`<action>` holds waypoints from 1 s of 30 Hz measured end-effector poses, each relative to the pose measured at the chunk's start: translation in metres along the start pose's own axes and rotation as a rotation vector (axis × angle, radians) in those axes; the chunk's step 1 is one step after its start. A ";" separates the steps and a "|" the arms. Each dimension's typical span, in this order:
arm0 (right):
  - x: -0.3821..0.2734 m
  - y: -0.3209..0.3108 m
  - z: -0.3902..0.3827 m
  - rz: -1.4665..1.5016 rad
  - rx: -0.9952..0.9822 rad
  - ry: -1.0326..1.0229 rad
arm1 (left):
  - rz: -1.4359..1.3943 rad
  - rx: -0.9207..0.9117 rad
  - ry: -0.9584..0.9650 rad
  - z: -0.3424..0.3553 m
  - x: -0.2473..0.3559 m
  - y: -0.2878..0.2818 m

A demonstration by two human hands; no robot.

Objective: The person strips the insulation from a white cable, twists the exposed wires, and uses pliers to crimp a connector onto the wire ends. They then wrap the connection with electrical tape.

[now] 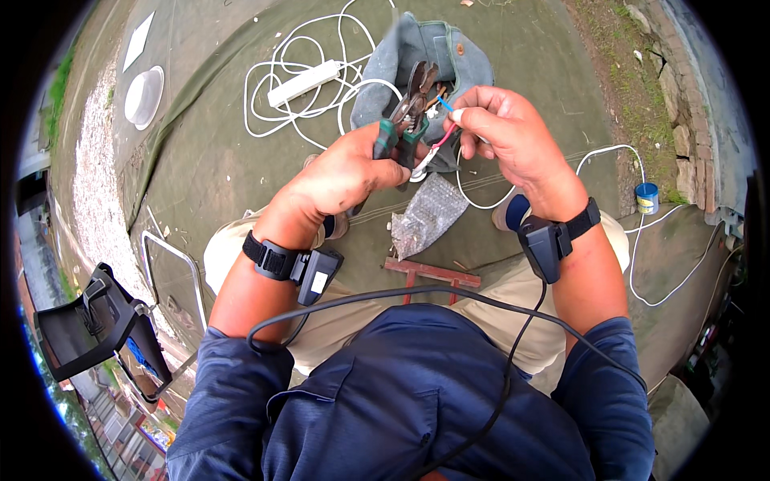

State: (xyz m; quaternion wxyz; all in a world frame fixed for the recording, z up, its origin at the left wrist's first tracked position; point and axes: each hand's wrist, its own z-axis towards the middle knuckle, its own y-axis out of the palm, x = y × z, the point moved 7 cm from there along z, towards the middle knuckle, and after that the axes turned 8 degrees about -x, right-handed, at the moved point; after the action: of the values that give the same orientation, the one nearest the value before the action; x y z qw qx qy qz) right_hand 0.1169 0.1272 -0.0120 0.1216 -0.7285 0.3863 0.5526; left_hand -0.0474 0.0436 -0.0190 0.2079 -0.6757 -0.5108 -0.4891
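Note:
My left hand (pixel 345 172) is closed round the green handles of a pair of pliers (pixel 416 100), whose metal jaws point away from me over a grey cloth bag (pixel 469 60). A white cable end (pixel 424 165) comes out beside my left fingers. From it runs a red wire (pixel 444 135) to the fingertips of my right hand (pixel 517 132), which are pinched together. A short blue wire (pixel 445 104) sticks out at the same fingertips. The jaws stand apart from the wires. Part of the bag's contents is hidden behind the pliers.
Beyond my left hand lies a white power strip (pixel 305 82) among loops of white cord. Bubble wrap (pixel 430 215) and a red metal stand (pixel 433 274) are between my legs. A blue can (pixel 646 198) is at right, a black chair (pixel 100 321) at left.

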 end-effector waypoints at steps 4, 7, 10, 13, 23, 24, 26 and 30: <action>0.001 0.007 0.000 -0.046 -0.038 0.007 | -0.055 -0.016 0.012 0.001 0.005 0.005; 0.002 0.011 0.000 -0.078 -0.062 0.026 | -0.051 -0.042 0.033 0.005 0.004 0.003; 0.003 0.013 0.000 -0.094 -0.058 0.038 | -0.105 -0.067 0.045 0.007 0.005 0.005; 0.005 0.013 0.001 -0.101 -0.057 0.044 | -0.105 -0.069 0.031 0.008 0.004 0.005; 0.005 0.013 0.002 -0.135 -0.021 0.061 | -0.047 -0.052 0.009 0.009 0.001 0.006; 0.005 0.013 0.002 -0.134 -0.021 0.061 | -0.040 -0.047 0.012 0.009 -0.001 0.005; 0.006 0.013 0.002 -0.135 -0.018 0.058 | -0.026 -0.028 0.009 0.009 -0.001 0.005; 0.010 0.011 0.004 -0.139 -0.006 0.052 | 0.018 0.009 -0.012 0.008 0.000 0.005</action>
State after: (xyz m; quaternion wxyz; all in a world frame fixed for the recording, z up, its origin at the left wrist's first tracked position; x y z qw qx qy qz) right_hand 0.1074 0.1185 -0.0197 0.1474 -0.7680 0.3360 0.5249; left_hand -0.0397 0.0477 -0.0213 0.2122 -0.6823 -0.5083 -0.4807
